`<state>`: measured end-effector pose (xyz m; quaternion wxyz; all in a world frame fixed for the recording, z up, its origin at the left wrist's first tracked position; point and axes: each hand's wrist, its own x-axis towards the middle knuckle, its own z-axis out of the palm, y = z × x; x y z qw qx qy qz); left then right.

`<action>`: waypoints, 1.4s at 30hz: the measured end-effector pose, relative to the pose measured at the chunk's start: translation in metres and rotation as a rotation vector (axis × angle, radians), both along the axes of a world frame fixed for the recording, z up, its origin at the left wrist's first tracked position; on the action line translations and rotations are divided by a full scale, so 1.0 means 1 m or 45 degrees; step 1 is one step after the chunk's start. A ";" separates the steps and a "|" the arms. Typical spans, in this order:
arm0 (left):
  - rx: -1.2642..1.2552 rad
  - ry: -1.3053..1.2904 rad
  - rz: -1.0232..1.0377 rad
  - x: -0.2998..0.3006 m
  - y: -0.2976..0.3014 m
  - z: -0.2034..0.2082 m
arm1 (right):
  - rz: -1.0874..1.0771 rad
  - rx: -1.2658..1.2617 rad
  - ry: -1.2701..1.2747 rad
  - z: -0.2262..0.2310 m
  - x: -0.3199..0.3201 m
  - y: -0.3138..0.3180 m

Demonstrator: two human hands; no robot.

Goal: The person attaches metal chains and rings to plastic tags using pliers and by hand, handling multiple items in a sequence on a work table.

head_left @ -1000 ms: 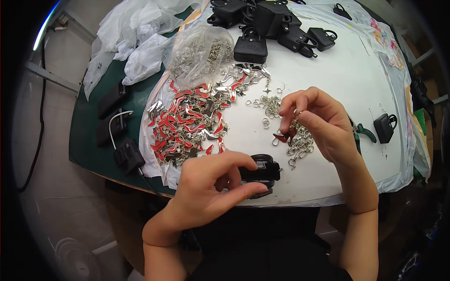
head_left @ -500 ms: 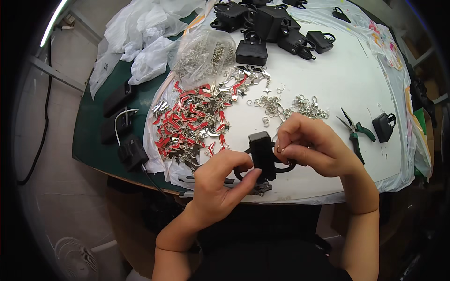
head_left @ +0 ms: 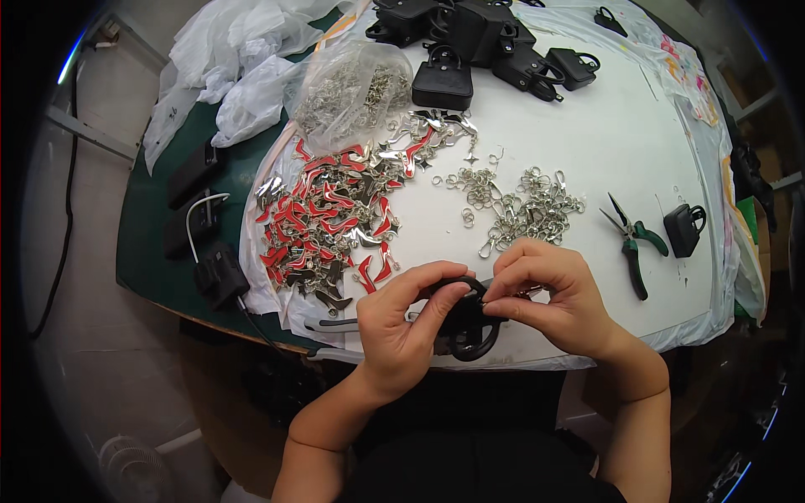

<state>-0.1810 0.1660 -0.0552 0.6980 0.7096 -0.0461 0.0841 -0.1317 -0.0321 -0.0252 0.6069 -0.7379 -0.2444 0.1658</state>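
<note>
A miniature black handbag [head_left: 470,323] with looped handles is held low over the near edge of the table. My left hand [head_left: 404,327] grips it from the left, with thumb and forefinger on the upper handle. From the other side my right hand [head_left: 549,298] pinches a small shiny metal piece [head_left: 530,292] close against the handle; most of that piece is hidden by the fingers. Just beyond my right hand lies a heap of silver clasps and rings [head_left: 537,205]. To the left of the bag spreads a pile of red, black and silver shoe-shaped charms [head_left: 331,214].
More small black handbags [head_left: 443,84] are heaped at the back. A clear bag of metal parts [head_left: 356,96] stands left of them. Green-handled pliers [head_left: 633,243] and one small handbag [head_left: 685,229] lie at right. Black devices with a white cable [head_left: 220,272] sit at left.
The handbag has been tilted so its handles now face up and toward me. My right hand has moved down and in against the handle; my left hand has shifted slightly right.
</note>
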 end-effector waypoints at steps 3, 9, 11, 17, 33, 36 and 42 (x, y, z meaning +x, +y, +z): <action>-0.077 0.023 -0.033 0.002 0.001 -0.004 | -0.032 0.045 -0.026 -0.008 0.004 0.005; -0.038 -0.037 -0.095 0.002 0.003 -0.005 | -0.187 0.277 0.165 -0.022 -0.001 0.010; -0.010 -0.046 -0.105 0.002 0.001 -0.006 | -0.168 0.185 -0.175 -0.023 -0.002 0.008; -0.109 0.072 0.022 -0.001 -0.001 -0.008 | -0.096 0.061 -0.480 -0.022 0.005 0.007; 0.311 -0.422 -0.013 0.004 -0.002 -0.002 | -0.165 0.077 -0.470 -0.020 0.000 0.004; 0.209 -0.358 -0.079 0.007 0.000 -0.004 | -0.092 0.111 -0.076 -0.008 0.003 -0.001; 0.329 -0.435 -0.149 0.000 0.004 0.004 | -0.044 0.091 0.065 0.008 -0.012 -0.009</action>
